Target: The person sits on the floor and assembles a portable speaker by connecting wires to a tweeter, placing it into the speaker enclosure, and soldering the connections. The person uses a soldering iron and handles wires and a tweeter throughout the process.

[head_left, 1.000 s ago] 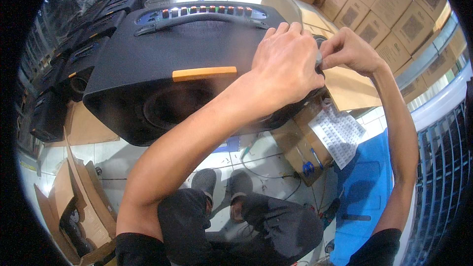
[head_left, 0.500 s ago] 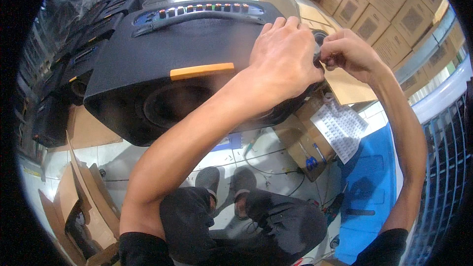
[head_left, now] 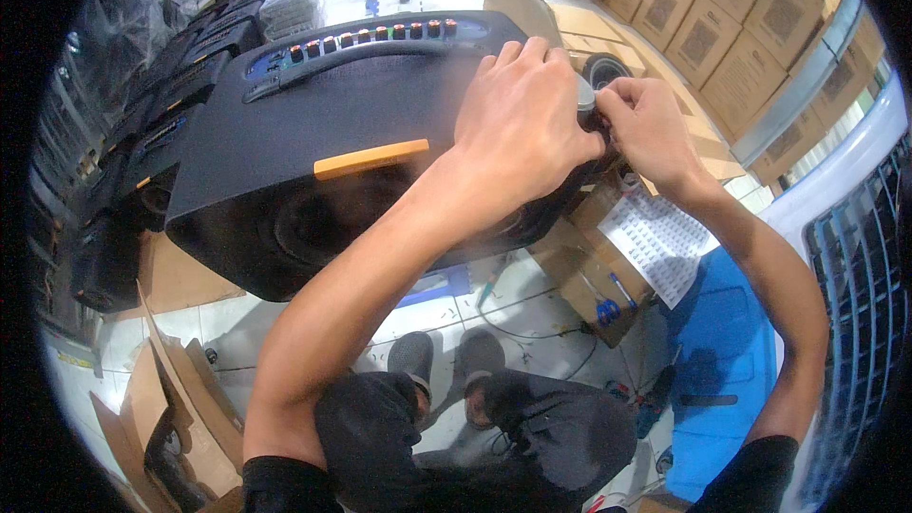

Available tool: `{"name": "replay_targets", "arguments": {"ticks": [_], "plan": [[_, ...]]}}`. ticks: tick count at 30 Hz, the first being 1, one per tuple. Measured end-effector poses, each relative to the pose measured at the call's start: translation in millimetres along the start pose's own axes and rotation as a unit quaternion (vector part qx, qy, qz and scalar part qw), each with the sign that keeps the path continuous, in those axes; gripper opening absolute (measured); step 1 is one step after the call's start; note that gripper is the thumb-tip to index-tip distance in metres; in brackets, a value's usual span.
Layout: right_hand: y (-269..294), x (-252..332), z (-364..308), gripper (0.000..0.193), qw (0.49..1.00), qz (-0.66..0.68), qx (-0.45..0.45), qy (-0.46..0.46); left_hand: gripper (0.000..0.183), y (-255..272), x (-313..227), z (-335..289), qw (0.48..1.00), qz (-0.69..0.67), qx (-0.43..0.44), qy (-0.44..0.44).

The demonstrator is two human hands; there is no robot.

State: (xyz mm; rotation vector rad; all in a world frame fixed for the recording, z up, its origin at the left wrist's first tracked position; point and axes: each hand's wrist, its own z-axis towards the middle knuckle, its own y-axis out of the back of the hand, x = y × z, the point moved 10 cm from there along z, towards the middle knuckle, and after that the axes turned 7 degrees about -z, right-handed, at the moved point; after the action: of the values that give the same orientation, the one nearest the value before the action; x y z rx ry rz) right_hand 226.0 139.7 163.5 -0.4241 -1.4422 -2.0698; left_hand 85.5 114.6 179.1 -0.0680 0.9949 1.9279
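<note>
A big black speaker box (head_left: 275, 138) lies in front of me, with a row of knobs (head_left: 380, 35), a strap handle (head_left: 351, 59) and an orange bar (head_left: 371, 160). Over its right end my left hand (head_left: 522, 123) is bent, back up; its fingertips and whatever they grip are hidden. Close beside it, my right hand (head_left: 646, 123) is closed in a pinch. What it pinches is too small to make out. Between the two hands shows the edge of a grey round piece (head_left: 585, 95). A black round part (head_left: 606, 69) sits just beyond.
Cartons (head_left: 703, 28) are stacked at far right. More black speakers (head_left: 180, 123) stand on the left. Blue scissors (head_left: 605, 309), a pen and a printed sheet (head_left: 655, 237) lie on cardboard below my right hand. A blue plastic piece (head_left: 717, 361) and an open carton (head_left: 180, 418) flank my legs.
The view has shifted slightly, so speaker and hands appear further left. Both hands keep their grips at the speaker's right end. More of the grey round piece and the black round part shows.
</note>
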Motion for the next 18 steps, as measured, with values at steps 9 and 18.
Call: {"name": "replay_targets", "arguments": {"ticks": [9,18], "plan": [[-0.3,1.5,0.4,0.033,0.981,0.124,0.140,-0.053,0.064,-1.2,2.7,0.8,1.000,-0.015,0.013,0.007],[1.4,24.2,13.8,0.024,0.975,-0.006,0.216,0.053,0.065,-1.7,3.1,0.1,1.000,-0.005,0.022,0.018]]}}
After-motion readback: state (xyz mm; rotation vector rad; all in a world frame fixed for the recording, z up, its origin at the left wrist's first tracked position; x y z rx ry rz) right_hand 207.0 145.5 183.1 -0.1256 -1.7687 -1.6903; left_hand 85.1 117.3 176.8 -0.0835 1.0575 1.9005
